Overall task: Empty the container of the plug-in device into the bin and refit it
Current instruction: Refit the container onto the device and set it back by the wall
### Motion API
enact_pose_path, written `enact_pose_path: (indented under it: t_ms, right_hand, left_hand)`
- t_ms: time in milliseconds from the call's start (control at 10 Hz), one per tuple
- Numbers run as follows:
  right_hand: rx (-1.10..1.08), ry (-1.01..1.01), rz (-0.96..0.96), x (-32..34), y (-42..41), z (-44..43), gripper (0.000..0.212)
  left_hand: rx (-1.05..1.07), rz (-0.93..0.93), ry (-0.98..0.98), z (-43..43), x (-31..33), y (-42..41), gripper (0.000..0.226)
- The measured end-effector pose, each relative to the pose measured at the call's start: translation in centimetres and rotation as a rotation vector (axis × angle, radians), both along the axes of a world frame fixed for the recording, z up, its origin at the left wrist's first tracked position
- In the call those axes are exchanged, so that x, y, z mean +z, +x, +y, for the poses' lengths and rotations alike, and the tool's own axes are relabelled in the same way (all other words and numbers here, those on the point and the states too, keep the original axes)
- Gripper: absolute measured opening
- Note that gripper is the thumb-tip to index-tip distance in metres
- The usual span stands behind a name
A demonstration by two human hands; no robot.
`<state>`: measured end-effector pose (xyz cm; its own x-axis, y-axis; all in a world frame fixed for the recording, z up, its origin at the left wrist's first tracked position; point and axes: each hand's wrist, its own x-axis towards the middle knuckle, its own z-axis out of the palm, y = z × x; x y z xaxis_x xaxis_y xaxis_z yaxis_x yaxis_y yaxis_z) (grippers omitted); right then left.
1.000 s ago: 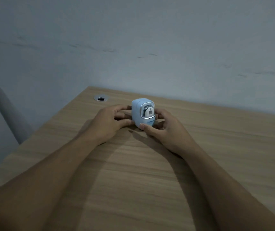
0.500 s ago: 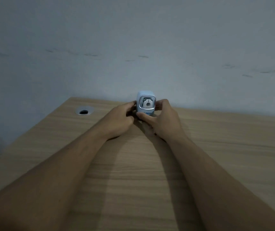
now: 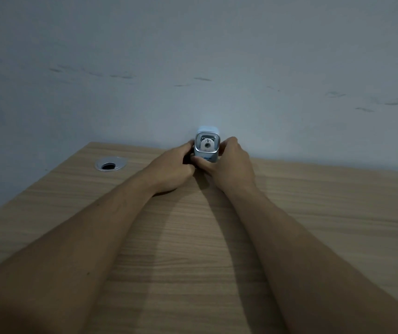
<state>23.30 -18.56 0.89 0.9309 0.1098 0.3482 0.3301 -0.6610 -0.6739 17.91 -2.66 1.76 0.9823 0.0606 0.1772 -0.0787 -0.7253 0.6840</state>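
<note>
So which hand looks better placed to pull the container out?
Probably the right hand: its thumb lies across the device low on the front. The left hand grips the side, steadying.

Both hands cover the device's (image 3: 207, 146) lower body — its container hidden; elbows cut off below.

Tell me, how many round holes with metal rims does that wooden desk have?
1: the round metal-rimmed cable hole sits near the back left corner of the wooden desk. Others may lie outside the view.
</note>
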Motion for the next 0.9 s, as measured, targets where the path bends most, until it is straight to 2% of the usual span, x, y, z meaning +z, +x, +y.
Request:
enact_pose_path:
  t_ms: [100,200,300,400,500,700,900]
  right_hand:
    - [-0.001,0.034,0.020,0.0,-0.2,-0.2,0.085]
    - [0.011,0.060,0.059,0.4,-0.9,-1.0,0.102]
    - [0.034,0.025,0.070,0.3,-2.5,-1.7,0.097]
    - [0.056,-0.170,0.039,0.2,-4.8,-2.5,0.079]
    - [0.042,-0.358,0.044,-0.7,-6.2,-2.9,0.073]
    - [0.089,-0.537,0.117,-0.6,-10.7,-4.2,0.089]
    - [0.148,-0.604,0.149,-0.2,-15.6,-6.3,0.090]
  left_hand:
    - [0.113,0.005,0.036,-0.1,-0.3,-0.5,0.057]
    - [0.235,0.006,0.100,0.1,-0.7,-1.5,0.066]
    - [0.252,0.021,0.217,-0.1,-0.6,-3.7,0.073]
    - [0.248,0.081,0.361,-1.1,-0.1,-6.9,0.079]
    - [0.217,0.124,0.440,-1.4,-0.5,-9.0,0.083]
    - [0.178,0.164,0.521,-1.7,-1.2,-14.2,0.085]
    - [0.177,0.151,0.520,-2.6,-1.2,-17.4,0.085]
